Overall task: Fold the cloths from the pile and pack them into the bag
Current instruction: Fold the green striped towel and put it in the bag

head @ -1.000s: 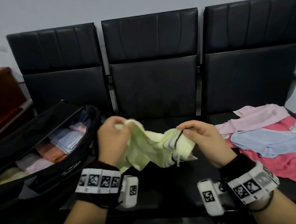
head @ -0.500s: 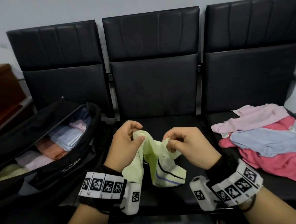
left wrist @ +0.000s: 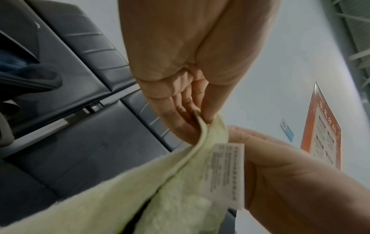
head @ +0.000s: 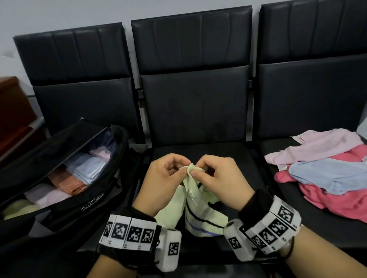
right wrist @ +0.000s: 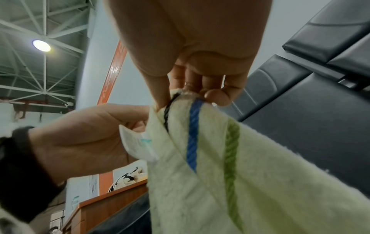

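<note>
Both hands, left hand (head: 166,178) and right hand (head: 217,179), pinch the top edge of the pale-green striped terry cloth (head: 200,214) above the black middle seat (head: 200,150). Step: aligning corners. Next: fold, then pack into the open black fabric bag (head: 79,199) left of that seat.

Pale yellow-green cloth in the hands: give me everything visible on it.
The pale yellow-green cloth looks like soft terry, with black, blue and green stripes and a white care label. The left hand and right hand pinch its top edge close together; the rest hangs crumpled above the middle black seat.
</note>
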Motion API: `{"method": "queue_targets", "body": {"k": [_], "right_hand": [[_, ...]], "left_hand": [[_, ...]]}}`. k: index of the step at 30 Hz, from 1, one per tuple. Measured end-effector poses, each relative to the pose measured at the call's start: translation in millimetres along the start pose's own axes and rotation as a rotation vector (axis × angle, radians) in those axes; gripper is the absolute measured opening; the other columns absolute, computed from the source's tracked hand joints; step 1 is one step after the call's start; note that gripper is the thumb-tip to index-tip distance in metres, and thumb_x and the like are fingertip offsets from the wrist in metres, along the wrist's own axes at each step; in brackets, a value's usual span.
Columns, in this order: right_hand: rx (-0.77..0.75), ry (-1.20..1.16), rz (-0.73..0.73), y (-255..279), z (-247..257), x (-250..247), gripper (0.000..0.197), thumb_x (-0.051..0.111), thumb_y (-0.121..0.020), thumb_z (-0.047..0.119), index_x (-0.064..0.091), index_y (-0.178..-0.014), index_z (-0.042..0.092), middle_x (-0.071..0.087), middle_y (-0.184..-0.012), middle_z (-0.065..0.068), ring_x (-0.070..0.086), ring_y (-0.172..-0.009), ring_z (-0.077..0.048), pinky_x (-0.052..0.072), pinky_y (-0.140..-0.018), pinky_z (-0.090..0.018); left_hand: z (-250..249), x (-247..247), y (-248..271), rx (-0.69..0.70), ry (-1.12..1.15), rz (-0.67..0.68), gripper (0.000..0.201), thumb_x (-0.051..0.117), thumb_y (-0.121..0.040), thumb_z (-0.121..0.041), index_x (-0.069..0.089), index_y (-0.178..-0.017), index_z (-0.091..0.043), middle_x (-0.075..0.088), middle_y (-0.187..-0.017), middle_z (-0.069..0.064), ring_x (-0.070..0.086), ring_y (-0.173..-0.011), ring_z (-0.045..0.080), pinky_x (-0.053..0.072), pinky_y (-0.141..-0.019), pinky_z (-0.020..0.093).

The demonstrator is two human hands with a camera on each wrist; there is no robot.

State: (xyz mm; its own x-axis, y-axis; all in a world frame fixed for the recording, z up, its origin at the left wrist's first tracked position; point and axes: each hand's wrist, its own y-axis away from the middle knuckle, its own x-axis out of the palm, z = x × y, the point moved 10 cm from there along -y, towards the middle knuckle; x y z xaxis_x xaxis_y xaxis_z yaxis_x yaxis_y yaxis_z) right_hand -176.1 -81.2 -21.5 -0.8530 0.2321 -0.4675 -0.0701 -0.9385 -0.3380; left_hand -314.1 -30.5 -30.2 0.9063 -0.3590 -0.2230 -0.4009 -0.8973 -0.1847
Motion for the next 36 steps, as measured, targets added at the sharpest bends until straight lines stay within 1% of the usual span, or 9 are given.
{"method": "queue_targets", "body": {"k": [7, 12, 15, 18, 22, 24, 29, 33, 36], "right_hand": [[-0.061, 0.217, 0.061, 1, 9, 9, 0.015, 0.070, -0.086, 0.040, 0.069, -0.079, 0.027, 0.064, -0.069, 0.011, 0.060, -0.069, -0.006, 0.052, -0.068, -0.037], [-0.062, 0.345, 0.052, 0, 9, 10, 0.017, 0.068, -0.087, 0.041, 0.069, -0.079, 0.026, 0.064, -0.068, 0.010, 0.060, -0.069, -0.006, 0.052, -0.068, -0.036], [-0.060, 0.402, 0.053, 1, 10, 12, 0.015, 0.067, -0.087, 0.041, 0.068, -0.080, 0.028, 0.064, -0.067, 0.010, 0.060, -0.069, -0.007, 0.052, -0.067, -0.036], [-0.034, 0.346, 0.111, 2, 6, 15, 0.016, 0.067, -0.088, 0.043, 0.067, -0.081, 0.029, 0.062, -0.066, 0.011, 0.059, -0.067, -0.007, 0.050, -0.064, -0.031], [-0.028, 0.140, 0.205, 7, -1, 17, 0.007, 0.071, -0.087, 0.030, 0.068, -0.083, 0.035, 0.066, -0.073, 0.012, 0.062, -0.071, -0.007, 0.047, -0.063, -0.018], [-0.027, 0.136, 0.265, 9, -12, 21, 0.008, 0.073, -0.083, 0.031, 0.066, -0.079, 0.032, 0.065, -0.072, 0.011, 0.060, -0.068, -0.008, 0.044, -0.060, -0.017], [0.110, 0.341, 0.387, 20, -78, 28, 0.036, 0.072, -0.079, 0.038, 0.054, -0.066, 0.010, 0.054, -0.066, -0.007, 0.052, -0.066, -0.015, 0.044, -0.067, -0.035], [0.177, 0.568, 0.455, 36, -125, 24, 0.028, 0.071, -0.078, 0.043, 0.060, -0.071, 0.019, 0.052, -0.079, 0.004, 0.055, -0.083, -0.016, 0.046, -0.079, -0.032], [0.066, 0.762, 0.465, 38, -131, 19, 0.026, 0.067, -0.080, 0.047, 0.055, -0.070, 0.027, 0.056, -0.082, 0.012, 0.054, -0.095, -0.014, 0.037, -0.080, -0.029]], "left_hand": [[-14, 3, 2, 0.051, -0.215, 0.105, 0.019, 0.067, -0.091, -0.005, 0.078, -0.092, -0.021, 0.076, -0.088, -0.006, 0.072, -0.084, 0.012, 0.057, -0.078, 0.028], [-23, 8, 6, 0.104, -0.369, 0.159, 0.021, 0.065, -0.090, -0.010, 0.079, -0.097, -0.025, 0.071, -0.085, -0.022, 0.066, -0.080, -0.001, 0.046, -0.071, 0.010], [-24, 12, 7, 0.112, -0.406, 0.183, 0.016, 0.074, -0.086, -0.017, 0.079, -0.097, -0.027, 0.068, -0.081, -0.021, 0.063, -0.074, 0.001, 0.046, -0.068, 0.013], [-20, 10, 5, 0.077, -0.402, 0.192, 0.013, 0.077, -0.085, -0.019, 0.079, -0.095, -0.028, 0.071, -0.083, -0.011, 0.066, -0.077, 0.007, 0.054, -0.073, 0.027], [-20, 9, 6, 0.133, -0.472, 0.190, 0.018, 0.072, -0.086, -0.013, 0.078, -0.093, -0.028, 0.071, -0.084, -0.015, 0.066, -0.080, 0.004, 0.052, -0.072, 0.019], [-24, 9, 8, 0.187, -0.520, 0.149, 0.022, 0.069, -0.084, -0.007, 0.077, -0.093, -0.026, 0.068, -0.083, -0.014, 0.064, -0.076, 0.004, 0.047, -0.068, 0.014], [-51, -20, 8, 0.350, -0.496, -0.137, 0.025, 0.056, -0.078, 0.003, 0.072, -0.088, -0.013, 0.065, -0.086, -0.009, 0.061, -0.082, 0.003, 0.042, -0.075, 0.011], [-62, -57, 9, 0.381, -0.464, -0.325, 0.029, 0.050, -0.080, 0.004, 0.068, -0.091, -0.015, 0.062, -0.090, -0.005, 0.059, -0.084, 0.005, 0.041, -0.075, 0.011], [-63, -81, 8, 0.370, -0.466, -0.422, 0.034, 0.050, -0.081, 0.010, 0.065, -0.090, -0.019, 0.062, -0.091, -0.005, 0.057, -0.084, 0.001, 0.039, -0.075, 0.008]]}}
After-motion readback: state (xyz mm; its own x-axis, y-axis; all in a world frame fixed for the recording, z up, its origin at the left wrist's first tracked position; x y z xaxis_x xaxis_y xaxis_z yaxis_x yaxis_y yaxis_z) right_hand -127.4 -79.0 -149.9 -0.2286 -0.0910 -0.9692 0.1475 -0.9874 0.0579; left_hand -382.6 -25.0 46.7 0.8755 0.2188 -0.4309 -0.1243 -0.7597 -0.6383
